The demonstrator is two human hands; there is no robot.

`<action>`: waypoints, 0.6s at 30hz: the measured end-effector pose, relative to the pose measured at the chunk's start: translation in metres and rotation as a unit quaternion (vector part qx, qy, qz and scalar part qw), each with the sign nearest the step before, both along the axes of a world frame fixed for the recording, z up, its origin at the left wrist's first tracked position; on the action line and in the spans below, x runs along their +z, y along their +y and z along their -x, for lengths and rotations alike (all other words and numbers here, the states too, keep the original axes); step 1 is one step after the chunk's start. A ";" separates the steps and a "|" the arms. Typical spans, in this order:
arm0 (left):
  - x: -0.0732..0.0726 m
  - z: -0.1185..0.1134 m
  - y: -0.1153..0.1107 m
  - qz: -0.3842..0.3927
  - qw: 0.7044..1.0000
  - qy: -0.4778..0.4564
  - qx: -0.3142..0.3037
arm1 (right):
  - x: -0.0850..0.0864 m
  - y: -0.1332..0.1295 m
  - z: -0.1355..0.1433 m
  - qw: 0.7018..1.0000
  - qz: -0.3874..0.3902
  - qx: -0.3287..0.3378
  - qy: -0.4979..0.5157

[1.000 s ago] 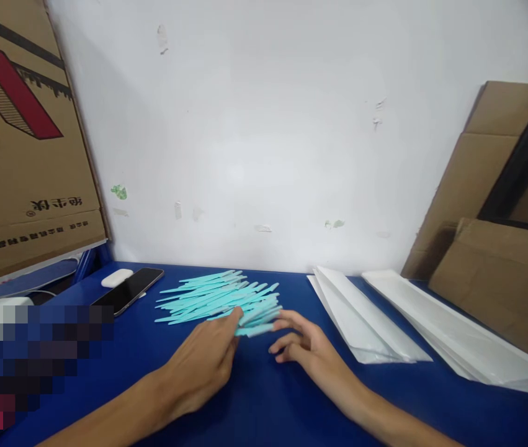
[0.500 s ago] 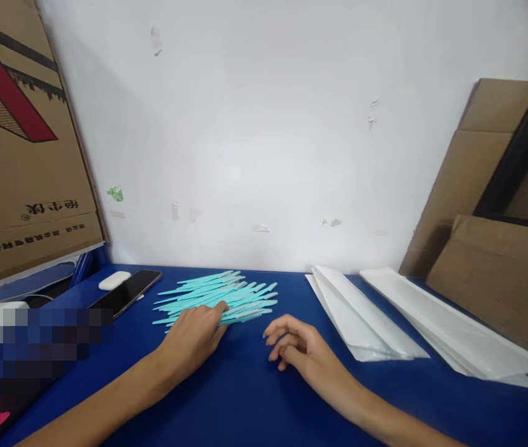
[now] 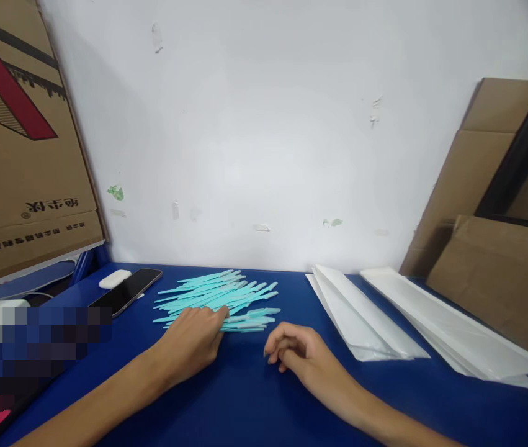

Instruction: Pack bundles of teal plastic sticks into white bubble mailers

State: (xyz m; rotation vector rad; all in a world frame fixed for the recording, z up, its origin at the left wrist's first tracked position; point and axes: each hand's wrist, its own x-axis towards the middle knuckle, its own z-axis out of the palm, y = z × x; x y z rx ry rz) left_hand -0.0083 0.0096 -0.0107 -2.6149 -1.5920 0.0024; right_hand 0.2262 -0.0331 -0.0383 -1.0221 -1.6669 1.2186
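Many thin turquoise sticks with paler, flattened ends (image 3: 217,288) lie in a loose heap on the blue table (image 3: 240,397). My left hand (image 3: 198,335) is closed over the near edge of this heap, its thumb and fingers around a few of the sticks, whose pale ends stick out to the right. The fingertips are partly hidden. To the right of the heap, my right hand (image 3: 298,351) hovers low above the table with loosely curled fingers, apart from one another, and nothing in them.
Two stacks of white bags, one nearer (image 3: 357,310) and one farther right (image 3: 450,329), lie right of my hands. A phone (image 3: 128,292) and a white case (image 3: 115,279) lie left. Cardboard (image 3: 501,279) leans at the right; a printed carton (image 3: 26,161) stands at the left.
My left hand has drawn slightly toward me, and the sticks in it have parted from the rest of the heap. My right hand's fingers have curled a little more.
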 end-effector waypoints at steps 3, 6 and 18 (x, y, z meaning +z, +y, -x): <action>0.004 0.000 -0.002 -0.009 0.999 -0.044 0.009 | 0.002 -0.001 -0.002 0.999 -0.024 -0.010 -0.045; 0.007 0.000 -0.001 -0.021 0.995 -0.096 0.014 | 0.003 -0.002 -0.007 0.976 -0.135 -0.044 -0.166; -0.005 -0.001 0.001 0.025 0.995 -0.093 -0.012 | 0.004 0.005 -0.019 0.825 -0.332 0.029 -0.456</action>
